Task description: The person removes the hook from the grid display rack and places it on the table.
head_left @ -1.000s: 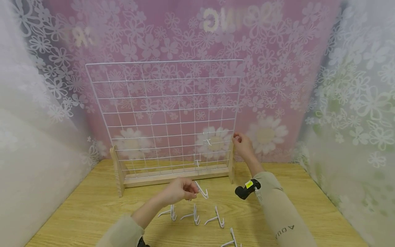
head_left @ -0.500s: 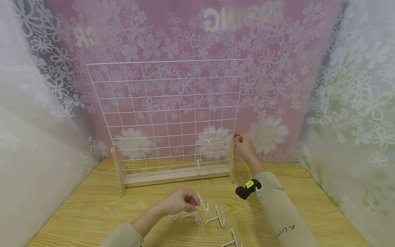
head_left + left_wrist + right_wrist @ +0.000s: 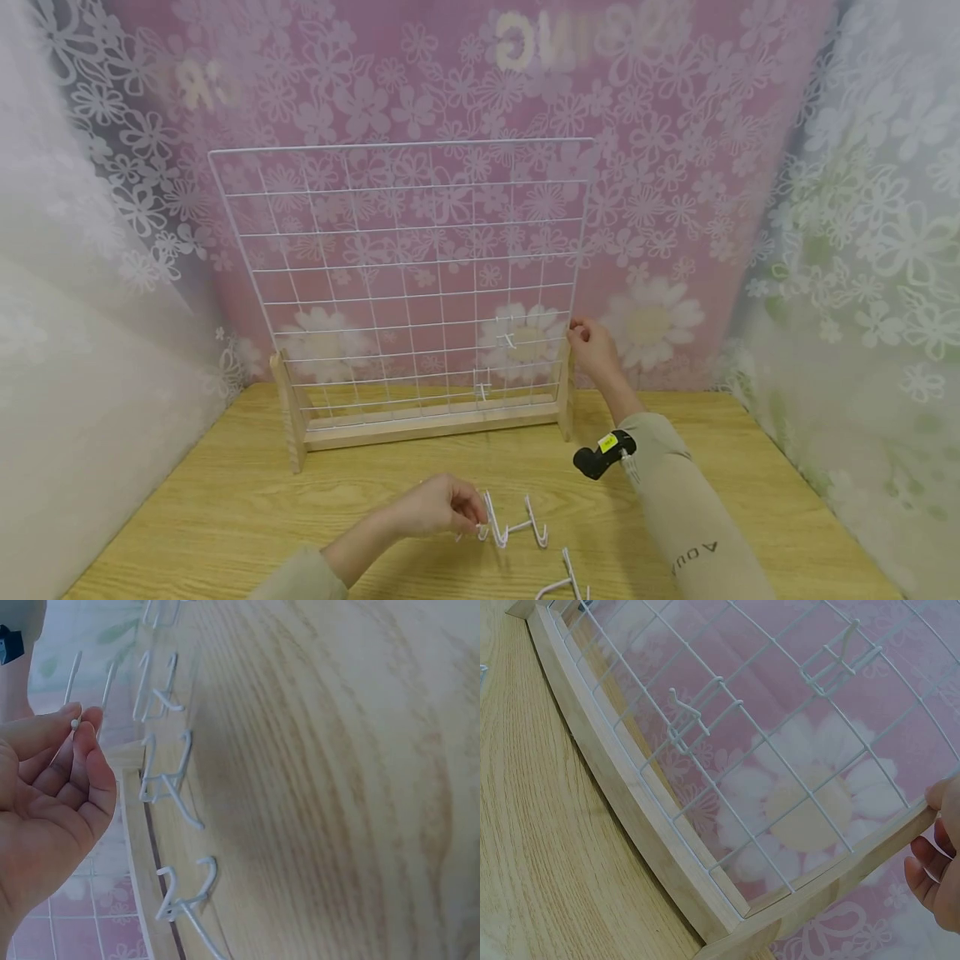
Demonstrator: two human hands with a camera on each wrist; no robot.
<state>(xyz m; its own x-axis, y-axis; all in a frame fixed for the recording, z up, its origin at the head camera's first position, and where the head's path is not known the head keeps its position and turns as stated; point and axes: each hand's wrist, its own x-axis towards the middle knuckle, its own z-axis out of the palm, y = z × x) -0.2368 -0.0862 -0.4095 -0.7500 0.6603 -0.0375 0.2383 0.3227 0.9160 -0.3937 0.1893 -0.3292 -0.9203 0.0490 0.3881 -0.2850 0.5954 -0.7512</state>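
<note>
A white wire grid panel [image 3: 405,250] stands upright in a wooden stand [image 3: 427,427] at the back of the table. My right hand [image 3: 581,335] holds the top of the stand's right post [image 3: 564,392]; in the right wrist view its fingers [image 3: 937,855] curl round the post's end [image 3: 870,859]. Two white hooks [image 3: 507,333] [image 3: 482,385] hang on the grid's lower right, also seen as hooks [image 3: 840,656] [image 3: 697,712]. My left hand [image 3: 474,515] pinches a white wire hook [image 3: 492,525] just above the table. Its fingertips [image 3: 79,724] nip that hook's tip.
Loose white hooks lie on the wooden table [image 3: 225,517]: one hook [image 3: 534,521] beside the held one, another hook [image 3: 564,579] at the front edge. The left wrist view shows hooks [image 3: 169,787] [image 3: 187,900] lying in a row. Flowered curtains close the back and sides.
My left hand has carried its hook down and towards me, now low over the loose hooks and covering two of them. My right hand has stayed on the post.
</note>
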